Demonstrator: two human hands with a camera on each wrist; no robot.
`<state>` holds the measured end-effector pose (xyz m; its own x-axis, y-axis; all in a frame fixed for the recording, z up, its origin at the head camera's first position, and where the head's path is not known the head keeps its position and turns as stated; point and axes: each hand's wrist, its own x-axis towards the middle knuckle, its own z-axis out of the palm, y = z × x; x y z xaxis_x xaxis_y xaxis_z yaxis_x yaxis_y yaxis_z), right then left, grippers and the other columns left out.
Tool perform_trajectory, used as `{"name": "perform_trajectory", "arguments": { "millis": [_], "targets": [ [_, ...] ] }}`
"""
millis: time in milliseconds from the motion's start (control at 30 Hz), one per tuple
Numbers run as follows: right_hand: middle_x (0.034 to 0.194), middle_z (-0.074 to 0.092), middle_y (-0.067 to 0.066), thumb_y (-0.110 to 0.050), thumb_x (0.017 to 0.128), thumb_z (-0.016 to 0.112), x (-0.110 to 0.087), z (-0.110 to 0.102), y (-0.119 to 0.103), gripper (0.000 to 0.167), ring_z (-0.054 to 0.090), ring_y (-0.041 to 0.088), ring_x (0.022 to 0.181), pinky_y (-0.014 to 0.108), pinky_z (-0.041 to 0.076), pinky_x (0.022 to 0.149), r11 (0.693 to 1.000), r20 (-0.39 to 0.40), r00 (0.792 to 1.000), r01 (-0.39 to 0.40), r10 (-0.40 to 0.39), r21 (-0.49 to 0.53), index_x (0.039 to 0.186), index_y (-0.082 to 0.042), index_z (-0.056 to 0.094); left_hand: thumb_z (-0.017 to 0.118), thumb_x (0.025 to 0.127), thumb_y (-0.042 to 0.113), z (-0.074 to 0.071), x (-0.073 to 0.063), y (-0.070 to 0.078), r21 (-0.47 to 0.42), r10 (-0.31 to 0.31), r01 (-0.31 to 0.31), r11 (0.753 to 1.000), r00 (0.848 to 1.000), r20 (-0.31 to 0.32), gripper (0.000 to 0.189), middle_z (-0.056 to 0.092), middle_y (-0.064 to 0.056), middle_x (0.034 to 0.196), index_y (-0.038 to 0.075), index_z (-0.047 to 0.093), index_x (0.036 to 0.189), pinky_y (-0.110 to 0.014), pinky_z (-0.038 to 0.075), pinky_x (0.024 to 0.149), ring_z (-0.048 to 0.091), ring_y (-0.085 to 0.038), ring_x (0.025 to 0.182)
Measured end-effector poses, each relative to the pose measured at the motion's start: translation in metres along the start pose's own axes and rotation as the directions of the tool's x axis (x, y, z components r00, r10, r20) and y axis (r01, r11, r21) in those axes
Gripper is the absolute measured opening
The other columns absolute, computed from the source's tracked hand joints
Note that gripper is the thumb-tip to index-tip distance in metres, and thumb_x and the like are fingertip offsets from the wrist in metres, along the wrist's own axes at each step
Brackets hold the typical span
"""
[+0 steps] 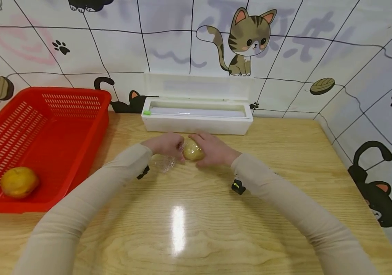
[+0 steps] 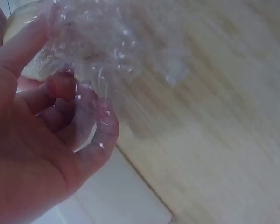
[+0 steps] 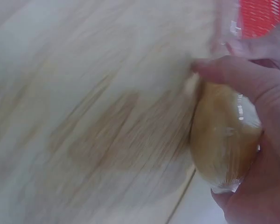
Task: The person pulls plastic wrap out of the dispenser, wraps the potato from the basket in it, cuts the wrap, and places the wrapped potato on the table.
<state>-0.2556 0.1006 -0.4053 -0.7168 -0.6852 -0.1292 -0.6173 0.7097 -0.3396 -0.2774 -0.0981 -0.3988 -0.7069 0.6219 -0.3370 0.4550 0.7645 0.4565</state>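
A yellow round fruit (image 1: 193, 149), wrapped in clear plastic film, sits between the two hands on the wooden table. My right hand (image 1: 216, 151) grips its right side, and in the right wrist view the film lies tight and shiny over the fruit (image 3: 221, 135). On the other side, my left hand (image 1: 166, 145) pinches the gathered loose film. That crumpled film (image 2: 116, 42) spreads out past the fingers in the left wrist view, where the fruit is mostly hidden behind it and the thumb.
Just behind the hands stands a long white box (image 1: 196, 125), lid raised, with a pale roll (image 1: 199, 112) inside. A red basket (image 1: 58, 152) at the left holds one orange-yellow fruit (image 1: 19, 182). Cat-patterned walls border the wooden table (image 1: 216, 229) at the back and right.
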Motion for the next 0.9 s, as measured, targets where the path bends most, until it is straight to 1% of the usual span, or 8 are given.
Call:
{"name": "perform_trajectory", "arguments": {
  "millis": [200,500,600,667,700,767,833,900],
  "targets": [
    [0.133,0.045,0.017,-0.025,0.082,0.078,0.002,0.003,0.003,0.078,0.044,0.031,0.122,0.043,0.036,0.103,0.997,-0.038,0.998,0.048,-0.051,-0.066,0.142,0.001,0.037,0.081,0.079,0.02,0.001,-0.002,0.003,0.012,0.013,-0.013,1.0,1.0,-0.012,0.03,0.053,-0.002,0.074,0.005,0.054,0.082,-0.028,0.041,0.063,0.048,-0.016,0.069],
    [0.134,0.046,0.017,-0.027,0.082,0.079,0.003,0.001,0.007,0.079,0.043,0.032,0.124,0.043,0.036,0.104,0.995,-0.01,0.997,0.081,-0.082,-0.054,0.142,0.0,0.036,0.08,0.079,0.017,0.006,-0.003,0.007,0.031,-0.035,0.036,0.999,0.999,-0.026,0.031,0.048,0.001,0.062,0.008,0.052,0.069,-0.027,0.038,0.058,0.044,-0.014,0.061],
    [0.133,0.047,0.017,-0.026,0.081,0.079,0.003,0.0,0.008,0.079,0.044,0.032,0.123,0.043,0.037,0.103,0.995,-0.007,0.996,0.09,-0.09,-0.037,0.142,0.0,0.037,0.08,0.079,0.015,0.01,-0.005,0.011,0.071,-0.049,0.054,0.996,0.996,-0.069,0.029,0.048,0.002,0.06,0.007,0.055,0.067,-0.028,0.039,0.058,0.044,-0.014,0.06],
    [0.131,0.047,0.017,-0.025,0.081,0.08,0.003,-0.001,0.01,0.078,0.045,0.03,0.12,0.042,0.038,0.101,0.996,-0.004,0.996,0.091,-0.091,-0.004,0.141,0.001,0.037,0.08,0.079,0.016,0.014,-0.006,0.016,0.138,-0.047,0.064,0.988,0.991,-0.123,0.024,0.053,0.001,0.064,0.006,0.06,0.071,-0.03,0.044,0.06,0.049,-0.016,0.062],
    [0.13,0.047,0.017,-0.025,0.08,0.08,0.004,-0.001,0.012,0.079,0.045,0.03,0.119,0.041,0.038,0.101,0.996,0.002,0.996,0.091,-0.091,0.018,0.141,0.001,0.037,0.079,0.08,0.015,0.016,-0.007,0.019,0.19,-0.043,0.072,0.979,0.987,-0.155,0.02,0.057,-0.001,0.067,0.005,0.062,0.075,-0.031,0.047,0.061,0.052,-0.017,0.065],
    [0.131,0.046,0.018,-0.023,0.08,0.08,0.006,-0.003,0.015,0.08,0.045,0.029,0.117,0.041,0.039,0.1,0.993,0.027,0.996,0.087,-0.09,0.075,0.142,0.001,0.037,0.076,0.082,0.012,0.021,-0.012,0.026,0.331,-0.023,0.095,0.939,0.977,-0.213,0.013,0.062,-0.005,0.077,0.004,0.067,0.084,-0.034,0.052,0.062,0.057,-0.019,0.07],
    [0.132,0.045,0.019,-0.022,0.08,0.08,0.008,-0.006,0.017,0.08,0.044,0.029,0.117,0.04,0.039,0.099,0.988,0.058,0.994,0.081,-0.089,0.129,0.142,0.001,0.036,0.073,0.084,0.009,0.025,-0.015,0.033,0.493,0.024,0.107,0.863,0.967,-0.253,0.009,0.065,-0.009,0.083,0.003,0.069,0.089,-0.035,0.053,0.061,0.061,-0.021,0.072],
    [0.134,0.043,0.021,-0.02,0.08,0.08,0.009,-0.01,0.018,0.08,0.043,0.031,0.118,0.042,0.038,0.1,0.984,0.087,0.992,0.079,-0.094,0.162,0.142,0.003,0.035,0.07,0.086,0.007,0.029,-0.018,0.038,0.643,0.091,0.101,0.759,0.962,-0.259,0.007,0.066,-0.012,0.086,0.003,0.07,0.091,-0.034,0.053,0.059,0.062,-0.022,0.072]
  ]
}}
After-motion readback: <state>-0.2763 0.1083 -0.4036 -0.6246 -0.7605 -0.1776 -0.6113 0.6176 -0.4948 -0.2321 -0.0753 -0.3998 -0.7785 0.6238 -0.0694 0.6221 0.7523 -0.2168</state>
